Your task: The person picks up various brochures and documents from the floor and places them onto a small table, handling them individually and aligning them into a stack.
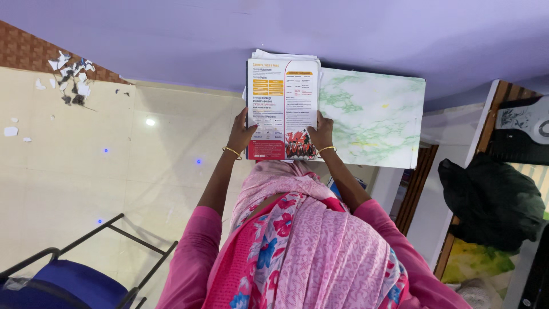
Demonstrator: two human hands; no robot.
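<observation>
Left hand (241,136): grips the left edge of a stack of printed leaflets (282,109), a gold bangle at the wrist.
Right hand (321,134): holds the stack's right edge, also bangled.
Leaflets: upright on the green-marbled bench (374,117).
Floor (108,171): torn paper scraps (71,77) lie by the wall.
Blue chair (68,283): lower left.

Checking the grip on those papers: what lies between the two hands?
In the head view, the printed flyer atop the paper stack spans the gap between the left hand and the right hand; each grips one side edge.
</observation>
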